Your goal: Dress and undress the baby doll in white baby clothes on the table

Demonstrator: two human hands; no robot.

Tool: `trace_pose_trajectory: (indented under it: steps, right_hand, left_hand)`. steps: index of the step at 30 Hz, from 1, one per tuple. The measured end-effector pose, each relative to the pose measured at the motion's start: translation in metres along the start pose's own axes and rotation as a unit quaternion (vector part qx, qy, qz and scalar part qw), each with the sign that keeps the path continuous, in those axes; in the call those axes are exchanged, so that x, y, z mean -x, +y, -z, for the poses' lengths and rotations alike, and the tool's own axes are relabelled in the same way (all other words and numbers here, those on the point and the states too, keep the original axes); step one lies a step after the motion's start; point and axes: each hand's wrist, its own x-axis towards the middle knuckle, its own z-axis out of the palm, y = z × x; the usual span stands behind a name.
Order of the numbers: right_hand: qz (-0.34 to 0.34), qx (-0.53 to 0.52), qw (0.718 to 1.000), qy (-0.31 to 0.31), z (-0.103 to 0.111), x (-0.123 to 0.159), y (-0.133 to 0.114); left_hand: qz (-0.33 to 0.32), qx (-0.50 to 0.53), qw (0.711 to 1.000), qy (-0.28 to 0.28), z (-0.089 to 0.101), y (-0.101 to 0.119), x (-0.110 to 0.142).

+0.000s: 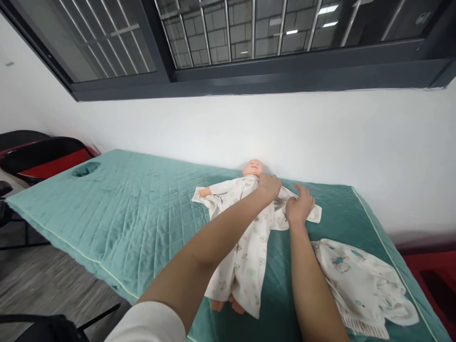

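Observation:
A baby doll point(253, 167) lies on its back on a teal quilted table point(135, 209), head toward the wall. It wears a white printed romper point(249, 256); bare feet show at the near end. My left hand point(270, 185) rests at the doll's neck and upper chest, fingers curled on the romper's collar. My right hand point(299, 205) lies on the doll's outstretched sleeve, fingers closed on the cloth.
A crumpled white printed cloth point(359, 285) lies on the table at the right. The table has a face hole point(86, 168) at the far left. Black and red chairs point(42, 156) stand at the left. A white wall and dark window are behind.

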Motion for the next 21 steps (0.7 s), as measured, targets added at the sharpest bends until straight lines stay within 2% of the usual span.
trace_pose_trajectory:
  steps: [4,9,13,18,21]
  right_hand:
    - [-0.002,-0.015,1.0,0.022,-0.001,-0.002,0.004]
    - [-0.005,-0.041,0.999,0.024,-0.006,-0.004,0.006]
    - [-0.017,-0.054,0.998,0.018,-0.008,-0.005,0.003]
    - [-0.032,-0.082,0.996,-0.028,-0.008,-0.004,0.002]
    - [-0.052,-0.129,0.99,-0.019,-0.01,-0.006,0.007]
  left_hand:
    - [-0.008,-0.028,0.999,0.021,0.0,-0.006,0.003]
    - [-0.111,-0.032,0.993,0.026,-0.018,0.016,0.002]
    - [-0.12,-0.034,0.992,0.001,-0.03,0.026,-0.009]
    - [-0.134,-0.048,0.99,-0.003,-0.032,0.021,-0.015]
    - [-0.143,-0.059,0.988,0.001,-0.025,0.012,-0.013]
